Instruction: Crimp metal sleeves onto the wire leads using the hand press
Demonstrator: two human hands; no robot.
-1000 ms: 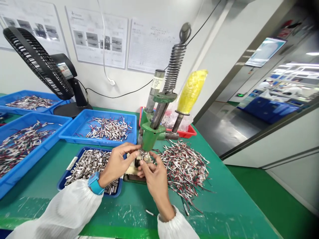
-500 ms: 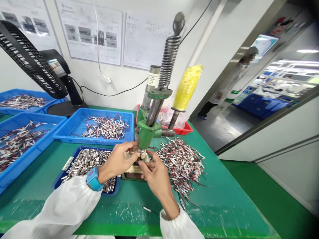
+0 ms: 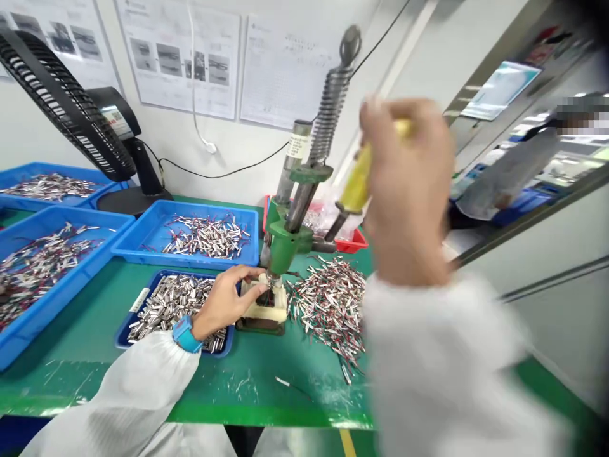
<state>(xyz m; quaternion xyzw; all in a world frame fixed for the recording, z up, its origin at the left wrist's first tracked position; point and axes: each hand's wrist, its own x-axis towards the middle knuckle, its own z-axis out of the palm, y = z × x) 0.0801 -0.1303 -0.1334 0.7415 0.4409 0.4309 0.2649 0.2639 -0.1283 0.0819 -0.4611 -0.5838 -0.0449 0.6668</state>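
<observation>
A green hand press (image 3: 284,246) with a coil spring (image 3: 329,105) stands on the green table. My right hand (image 3: 409,184), blurred, is closed round the press lever's yellow-wrapped handle (image 3: 358,181). My left hand (image 3: 233,297) is at the cream fixture (image 3: 272,312) under the press ram, thumb and forefinger pinched close to the ram tip; what they hold is hidden. To the left of the press, a dark blue tray (image 3: 124,339) holds many small metal cylinders (image 3: 174,304). On its right lies a heap of small white-and-silver parts with red and black wires (image 3: 328,304).
Blue trays (image 3: 185,259) of wired parts stand at the back and left, beside a black fan (image 3: 66,101). A red tray (image 3: 353,244) sits behind the press. One loose wired piece (image 3: 283,381) lies near the front edge. A person (image 3: 504,171) is beyond the doorway.
My right hand has left the fixture and moved up and right onto the lever handle. My left hand has stayed at the fixture. The person beyond the doorway appears further right.
</observation>
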